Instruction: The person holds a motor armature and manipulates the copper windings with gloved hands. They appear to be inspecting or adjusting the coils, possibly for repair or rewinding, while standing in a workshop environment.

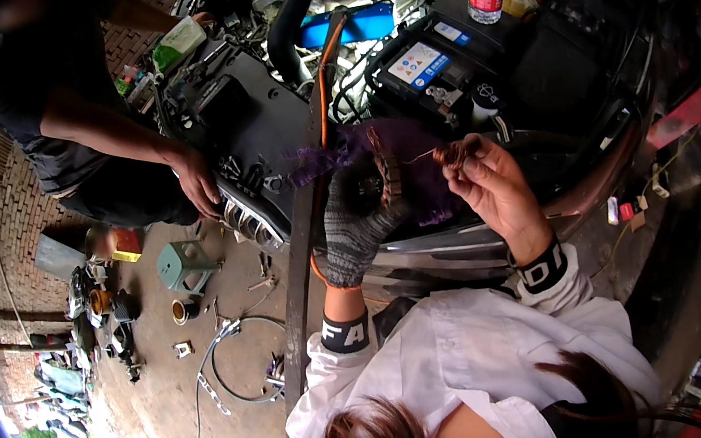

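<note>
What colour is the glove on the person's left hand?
The glove on the left hand is dark grey knit with an orange cuff edge, seen in the head view.

The small coppery bundle [450, 153] was too tangled to identify; the gloved left hand [357, 222] hid part of the purple cloth [416, 175].
</note>
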{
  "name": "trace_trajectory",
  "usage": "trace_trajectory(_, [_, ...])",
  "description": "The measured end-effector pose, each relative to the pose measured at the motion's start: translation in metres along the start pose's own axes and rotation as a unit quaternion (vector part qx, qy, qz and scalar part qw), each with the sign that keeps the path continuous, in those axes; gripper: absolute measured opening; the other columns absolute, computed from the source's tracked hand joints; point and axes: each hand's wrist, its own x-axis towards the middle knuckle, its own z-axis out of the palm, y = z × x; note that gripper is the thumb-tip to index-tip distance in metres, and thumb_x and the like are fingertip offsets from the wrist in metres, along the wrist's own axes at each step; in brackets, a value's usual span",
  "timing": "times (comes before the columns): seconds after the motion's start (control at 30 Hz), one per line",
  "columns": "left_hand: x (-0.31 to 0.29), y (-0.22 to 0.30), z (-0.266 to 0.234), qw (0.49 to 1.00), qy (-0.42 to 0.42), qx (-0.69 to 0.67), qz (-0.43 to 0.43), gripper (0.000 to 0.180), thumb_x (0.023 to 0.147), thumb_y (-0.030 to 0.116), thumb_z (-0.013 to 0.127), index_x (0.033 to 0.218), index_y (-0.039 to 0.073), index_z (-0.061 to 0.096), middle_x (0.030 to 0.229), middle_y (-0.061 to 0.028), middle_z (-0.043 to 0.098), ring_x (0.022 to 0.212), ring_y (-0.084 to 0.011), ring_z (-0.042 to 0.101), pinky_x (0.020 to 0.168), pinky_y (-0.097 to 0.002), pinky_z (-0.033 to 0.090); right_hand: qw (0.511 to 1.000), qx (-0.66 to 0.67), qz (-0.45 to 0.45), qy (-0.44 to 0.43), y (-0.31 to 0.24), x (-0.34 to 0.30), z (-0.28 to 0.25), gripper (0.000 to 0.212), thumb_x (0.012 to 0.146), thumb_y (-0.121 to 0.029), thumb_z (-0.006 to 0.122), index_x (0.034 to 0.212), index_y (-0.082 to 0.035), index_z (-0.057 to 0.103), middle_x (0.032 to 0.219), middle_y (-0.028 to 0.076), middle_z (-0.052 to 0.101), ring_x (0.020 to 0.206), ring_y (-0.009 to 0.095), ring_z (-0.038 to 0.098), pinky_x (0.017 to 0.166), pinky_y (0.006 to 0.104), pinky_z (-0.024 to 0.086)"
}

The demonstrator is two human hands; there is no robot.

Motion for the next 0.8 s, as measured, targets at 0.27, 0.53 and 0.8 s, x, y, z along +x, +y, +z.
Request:
trace_trajectory(0.27, [-0.011, 0.024, 0.028, 0.976, 0.001, 0.174, 0.131, 0.085, 0.064, 0.016, 0.092, 0.134, 0.001, 0.046, 0.137, -0.0139, 0.052, 0.118, -0.0194, 0.056, 0.097, -0.0342, 0.049, 0.818, -0.402, -0.39, 0.13, -0.005, 0.028, 0.041, 0.015, 0.087, 0.004, 0.067, 0.096, -0.002, 0.055, 0.099, 0.01, 0.061, 0.09, 0.021, 0.064, 0.079, 0.0319, 0.054])
trace_trajectory(0.53, [-0.018, 0.059, 0.023, 0.867, 0.035, 0.391, 0.307, 0.07, 0.06, 0.017, 0.092, 0.12, 0.003, 0.058, 0.137, -0.0196, 0.052, 0.123, -0.0345, 0.054, 0.101, -0.0435, 0.045, 0.531, -0.794, -0.291, -0.052, -0.048, 0.007, 0.066, 0.015, 0.077, 0.003, 0.058, 0.09, -0.004, 0.053, 0.088, 0.011, 0.051, 0.084, 0.03, 0.058, 0.069, 0.0385, 0.048])
trace_trajectory(0.8, [-0.012, 0.059, 0.021, 0.799, 0.007, 0.456, 0.393, 0.062, 0.06, 0.015, 0.09, 0.113, 0.004, 0.06, 0.132, -0.021, 0.056, 0.123, -0.0409, 0.053, 0.101, -0.0484, 0.043, 0.726, -0.619, -0.019, -0.3, -0.086, 0.016, 0.052, 0.022, 0.075, 0.004, 0.074, 0.086, 0.0, 0.055, 0.089, 0.008, 0.057, 0.081, 0.021, 0.062, 0.073, 0.0302, 0.051])
